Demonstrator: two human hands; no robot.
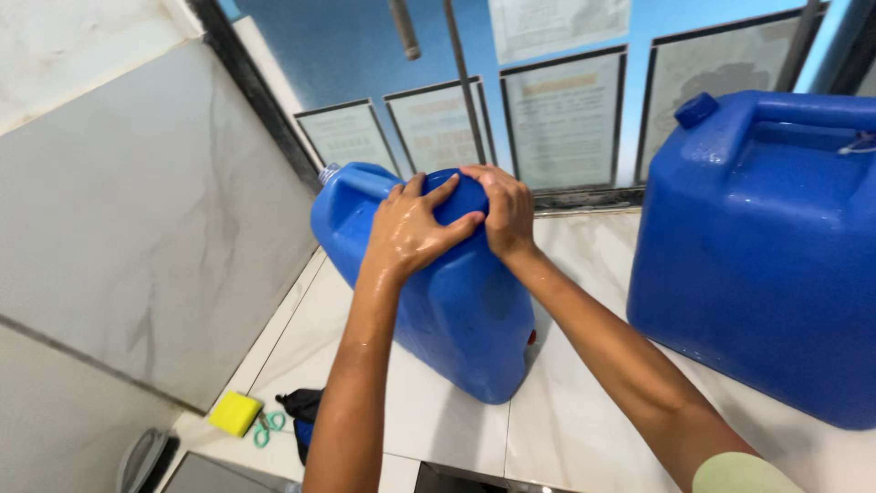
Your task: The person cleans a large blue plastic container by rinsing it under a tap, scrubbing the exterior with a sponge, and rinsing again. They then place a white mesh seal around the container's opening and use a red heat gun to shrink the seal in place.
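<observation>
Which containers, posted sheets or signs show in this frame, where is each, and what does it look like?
Tilted jerrycan: centre, on the white counter, blue plastic, under the left hand and right hand.
Upright jerrycan: right, larger, blue, with a blue cap.
Framed sheets: a row on the blue wall behind, pale rectangles in dark frames.
Loose sheet: top centre, pale, unframed.

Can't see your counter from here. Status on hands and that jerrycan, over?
Left hand and right hand both wet, clasped on top of the tilted blue jerrycan. Second, larger blue jerrycan upright to the right, apart. Nothing blocking.
</observation>
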